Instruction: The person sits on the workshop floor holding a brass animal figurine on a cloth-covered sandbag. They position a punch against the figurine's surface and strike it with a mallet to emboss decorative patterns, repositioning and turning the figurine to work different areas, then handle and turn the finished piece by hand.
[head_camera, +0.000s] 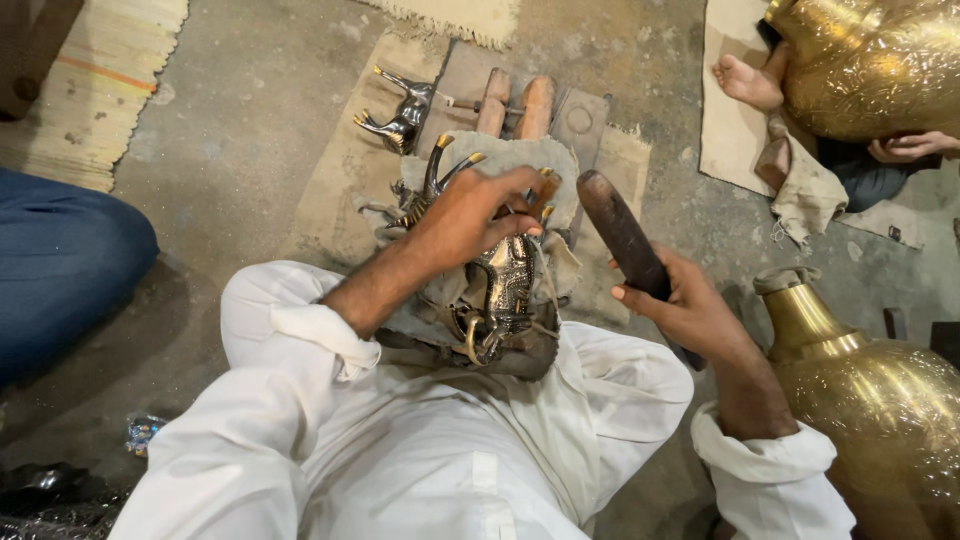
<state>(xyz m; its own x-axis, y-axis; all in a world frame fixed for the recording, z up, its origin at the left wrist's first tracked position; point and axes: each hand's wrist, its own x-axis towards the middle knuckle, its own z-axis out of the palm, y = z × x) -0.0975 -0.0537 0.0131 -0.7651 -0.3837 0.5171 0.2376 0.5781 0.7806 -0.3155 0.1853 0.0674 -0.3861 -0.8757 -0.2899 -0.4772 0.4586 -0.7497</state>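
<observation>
Your left hand (470, 215) is pinning the dark brass animal figurine (503, 285) on the cloth; your right hand (680, 305) is gripping the dark wooden mallet (622, 235). A glancing blow risks striking your fingers.

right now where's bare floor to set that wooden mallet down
Bare concrete floor lies left of the burlap mat, between it and the striped rug. A narrower strip runs right of the mat, before the brass pot. It is crowded at the cloth where the left hand steadies the metal figure; the right hand grips the mallet.
</observation>
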